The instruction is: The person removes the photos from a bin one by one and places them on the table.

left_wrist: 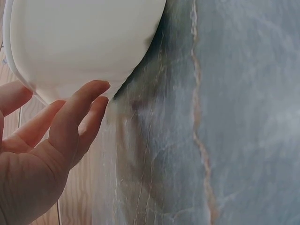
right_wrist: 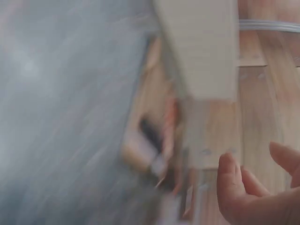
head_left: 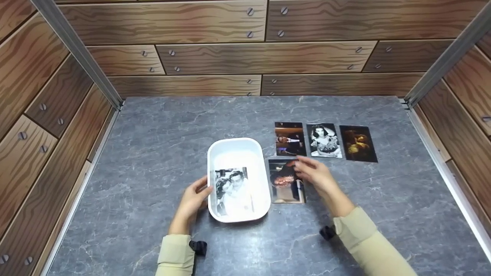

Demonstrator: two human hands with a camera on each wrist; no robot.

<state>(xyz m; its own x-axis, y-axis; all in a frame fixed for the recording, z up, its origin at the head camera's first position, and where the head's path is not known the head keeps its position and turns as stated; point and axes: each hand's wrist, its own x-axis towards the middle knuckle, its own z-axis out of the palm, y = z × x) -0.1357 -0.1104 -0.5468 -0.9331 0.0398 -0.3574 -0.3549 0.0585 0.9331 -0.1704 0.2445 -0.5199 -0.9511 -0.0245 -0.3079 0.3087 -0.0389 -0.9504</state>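
A white plastic tub (head_left: 234, 153) stands left of centre, with a black-and-white photo (head_left: 230, 188) of two people lying inside it. My left hand (head_left: 193, 199) holds the tub's left side. In the left wrist view its thumb is at the rim and its fingers (left_wrist: 70, 112) press the outer wall. A colour photo (head_left: 284, 186) lies on the table just right of the tub. Over that photo's upper right corner is my right hand (head_left: 318, 174), its fingers loosely bent. The right wrist view is blurred, but a gap shows between thumb and fingers (right_wrist: 229, 183).
Behind the colour photo, three more photos lie in a row: a dark colour one (head_left: 290, 149), a black-and-white portrait (head_left: 325, 145) and a brownish one (head_left: 358, 149). Wood-patterned panels (head_left: 215, 57) wall in the grey marbled table (head_left: 153, 126) at the back and sides.
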